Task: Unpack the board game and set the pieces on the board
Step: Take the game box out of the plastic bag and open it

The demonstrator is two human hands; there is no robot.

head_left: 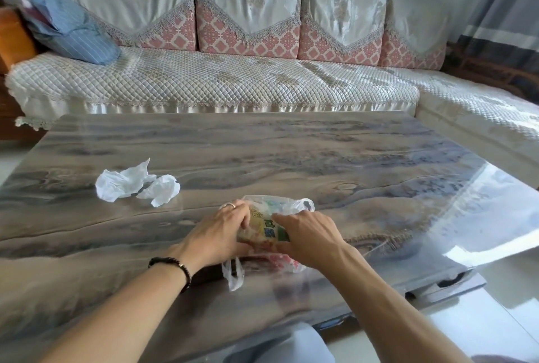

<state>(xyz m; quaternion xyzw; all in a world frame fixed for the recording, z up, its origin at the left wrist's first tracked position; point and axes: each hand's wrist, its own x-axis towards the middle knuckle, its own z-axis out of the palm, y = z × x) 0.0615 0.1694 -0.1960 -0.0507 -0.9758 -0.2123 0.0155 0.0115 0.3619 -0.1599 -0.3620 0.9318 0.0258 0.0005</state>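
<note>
— Looking down at a glossy coffee table (291,152), streaked grey and brown like marble or weathered wood, with window light glaring off its right side. What's in play?

— Both hands are on a thin clear plastic bag (294,206) near the front middle of the table. Inside it shows a colourful printed package (269,227), yellow with green and blue patches; the print is too blurred to read.

— And the grip?

— The left hand (217,232), ring on one finger and a dark beaded bracelet (175,266) on the wrist, has its fingers curled into the bag's left side. The right hand (303,235) lies over the right side, fingers bent down onto the plastic, pinching it as far as I can tell. One bag handle (233,273) trails toward the table's near edge.

— Anything else on the surface?

— Crumpled white tissue (134,184), well apart to the left.

— The room?

— A long sofa (204,82) behind, quilted cream seat cover, pink patterned cushions (248,35) draped with lace-edged cloths, a blue striped pillow (73,27) at its left end. Pale tiled floor (495,304) on the right.
</note>
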